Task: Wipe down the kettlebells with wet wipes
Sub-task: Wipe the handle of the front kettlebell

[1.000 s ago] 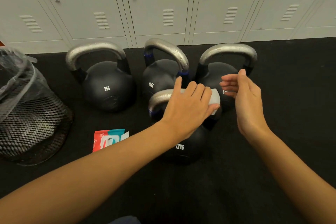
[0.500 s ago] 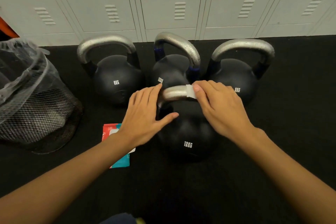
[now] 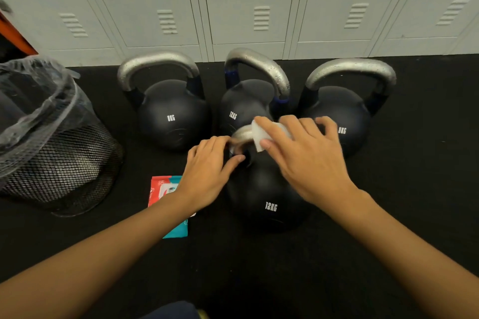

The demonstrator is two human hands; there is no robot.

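1. Head view: the near kettlebell (image 3: 267, 197), black and marked 12KG, stands on the black floor (image 3: 414, 189) in front of three others.
2. The right hand (image 3: 308, 160) lies over its silver handle (image 3: 242, 134), fingers curled down across the bar. Its grip pins a white wet wipe (image 3: 259, 137) against the handle, forefinger over the top of the wipe and thumb tip at the wipe's lower edge.
3. The wipe is wrapped over the bar under that hand; only its left part shows, past the fingers.
4. The left hand (image 3: 207, 176) holds the handle's left end, fingers curled over the bar and thumb reaching under it toward the bell's shoulder. Its fingertips are blurred, so how tight that grip is cannot be told.
5. Behind, from left to right: an 8KG kettlebell (image 3: 171, 114), a second 12KG kettlebell (image 3: 243, 103) just behind the gripped handle, and another 8KG kettlebell (image 3: 344, 116) partly behind the right hand.
6. A red and teal wipes packet (image 3: 168, 202) lies flat on the floor under the left wrist.
7. A mesh bin (image 3: 54, 147) with a clear liner stands at the left.
8. Grey lockers (image 3: 246, 8) line the back.
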